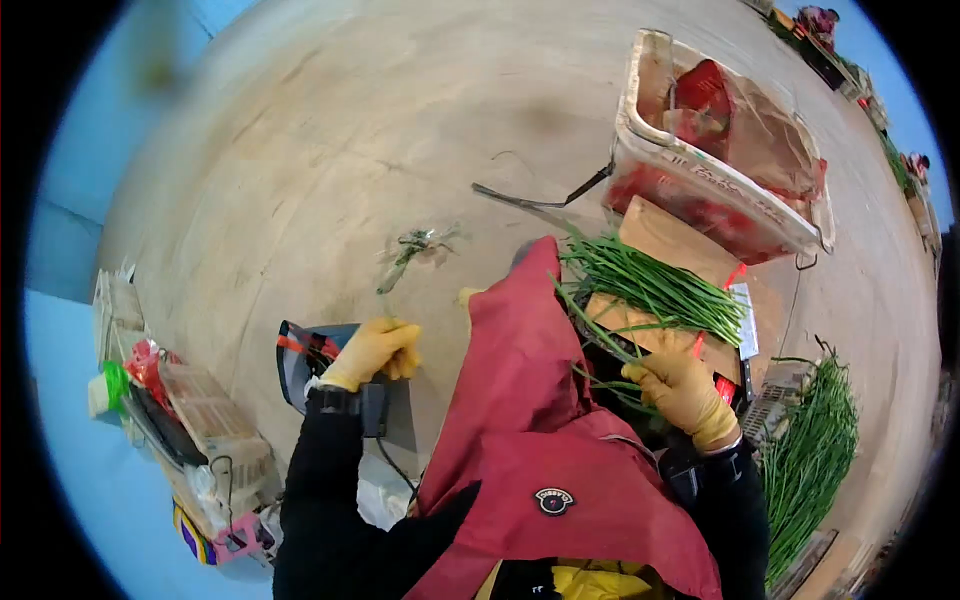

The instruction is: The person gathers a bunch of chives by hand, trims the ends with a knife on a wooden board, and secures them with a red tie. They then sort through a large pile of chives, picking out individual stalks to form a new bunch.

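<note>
My left hand (378, 354), in a yellow glove, is closed above the floor, beside an open grey bag (300, 362). Whether anything is pinched in its fingers, I cannot make out. Also gloved in yellow, my right hand (690, 392) is closed around a few green chive stalks (612, 345) near my right knee. Just beyond it, a bundle of chives (660, 285) lies across a wooden board (655, 240). A wide-bladed knife (745, 322) rests at the board's right side. Part of what lies under my right hand is hidden.
A white crate (690, 175) with red and clear plastic stands ahead right. A large chive heap (815, 460) lies at far right. Trimmings (412, 248) and a black strap (530, 203) are on the floor. Crates with bags (210, 410) stand left. A red apron (530, 400) covers my lap.
</note>
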`<control>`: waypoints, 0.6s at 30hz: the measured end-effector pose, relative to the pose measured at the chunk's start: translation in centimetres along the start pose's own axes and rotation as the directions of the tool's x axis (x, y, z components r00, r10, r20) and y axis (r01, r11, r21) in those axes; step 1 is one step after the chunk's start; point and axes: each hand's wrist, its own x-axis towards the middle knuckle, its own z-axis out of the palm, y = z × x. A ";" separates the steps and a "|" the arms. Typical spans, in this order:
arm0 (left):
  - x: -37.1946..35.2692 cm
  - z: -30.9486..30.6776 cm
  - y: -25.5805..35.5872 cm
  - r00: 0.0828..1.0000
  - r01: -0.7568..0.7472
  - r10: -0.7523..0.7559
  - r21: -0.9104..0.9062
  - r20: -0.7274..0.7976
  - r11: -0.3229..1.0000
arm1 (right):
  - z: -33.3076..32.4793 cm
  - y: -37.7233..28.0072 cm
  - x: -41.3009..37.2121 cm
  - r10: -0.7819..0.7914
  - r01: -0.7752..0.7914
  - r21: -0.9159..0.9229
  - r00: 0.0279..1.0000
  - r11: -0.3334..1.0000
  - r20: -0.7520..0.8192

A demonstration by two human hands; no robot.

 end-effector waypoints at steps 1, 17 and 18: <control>-0.3 -1.0 -1.1 0.999 -0.003 0.000 -0.060 -0.042 0.998 | -0.3 -0.2 0.6 -0.015 0.015 -0.030 1.000 0.999 -0.012; -2.1 -13.9 -36.7 0.810 0.043 -0.370 -0.584 -0.455 0.811 | -4.0 3.1 1.4 0.033 0.105 0.363 0.935 0.926 -0.354; -2.2 -13.0 -35.0 0.804 0.078 -0.416 -0.618 -0.424 0.782 | -4.1 5.0 -1.1 0.146 -0.003 0.376 0.925 0.927 -0.351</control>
